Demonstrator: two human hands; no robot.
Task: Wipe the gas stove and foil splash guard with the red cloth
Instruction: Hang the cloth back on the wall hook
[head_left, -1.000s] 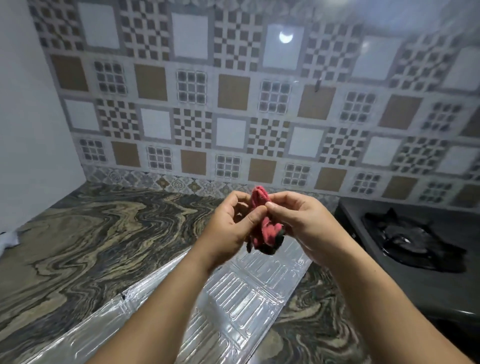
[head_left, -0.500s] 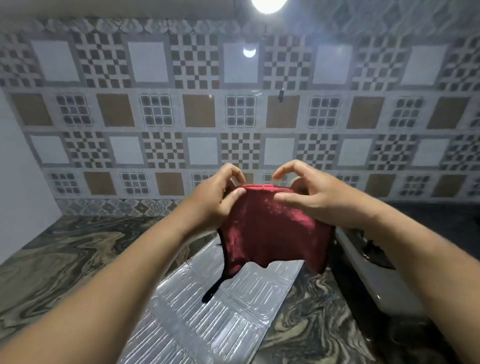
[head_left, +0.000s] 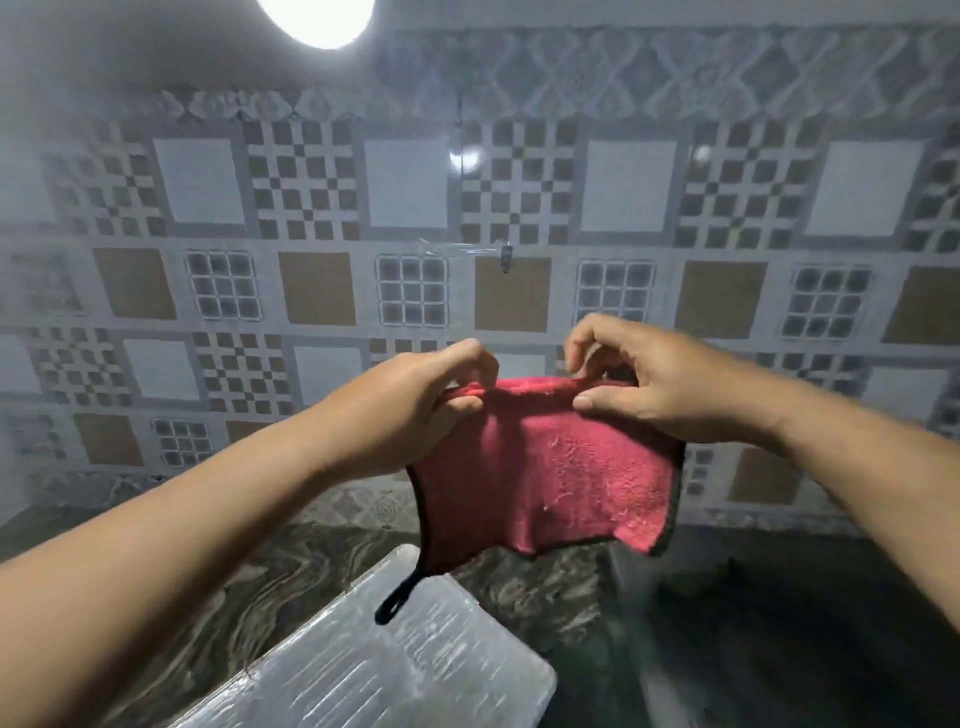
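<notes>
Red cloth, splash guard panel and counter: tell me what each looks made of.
Red cloth: soft, napped fabric, likely microfibre or terry, with fuzzy pile, dark stitched edging and a hanging loop.
Splash guard: thin embossed foil, going by its silvery sheen and ribbed pattern.
Counter: polished stone, marble or granite by its swirling veins, though it could be a lookalike.
</notes>
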